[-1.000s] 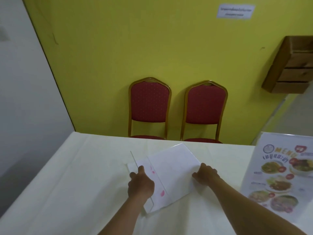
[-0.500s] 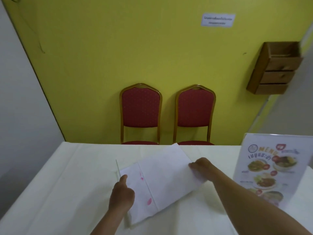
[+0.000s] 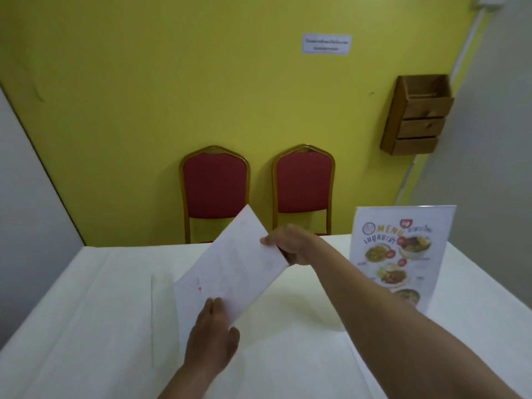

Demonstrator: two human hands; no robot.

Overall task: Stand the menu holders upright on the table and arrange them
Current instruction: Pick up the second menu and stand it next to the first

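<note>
Holder [image 3: 230,266] tilted, long axis up-right

left hand [image 3: 211,338] + right hand [image 3: 290,246]: grip tilted menu holder [image 3: 230,266] | lifted, apparently | second menu holder [image 3: 403,254]: upright on table [image 3: 86,326]

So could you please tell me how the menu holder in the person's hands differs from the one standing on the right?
The held menu holder is tilted, showing its pale back; the standing colourful menu holder is upright and untouched, food pictures facing us. Left hand and right hand grip only the first.

Wall notice [image 3: 326,44] text too small; tilted menu holder [image 3: 230,269] blurred.
</note>
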